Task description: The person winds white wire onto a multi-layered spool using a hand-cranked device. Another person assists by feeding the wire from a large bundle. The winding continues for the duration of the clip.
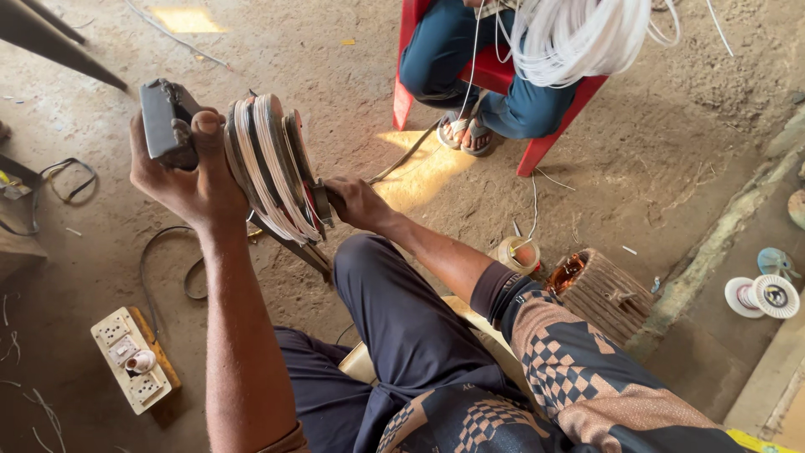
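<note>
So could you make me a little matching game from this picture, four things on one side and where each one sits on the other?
Things:
1. grey boxy winding device
2. white multi-socket power board
3. red plastic chair
4. ribbed brown motor housing with copper windings

Places:
A. on the dirt floor by the person's right elbow
B. gripped in the left hand
C. on the floor at lower left
D. at the top, under a seated person

Pairs: 1-B, 2-C, 3-D, 4-A
</note>
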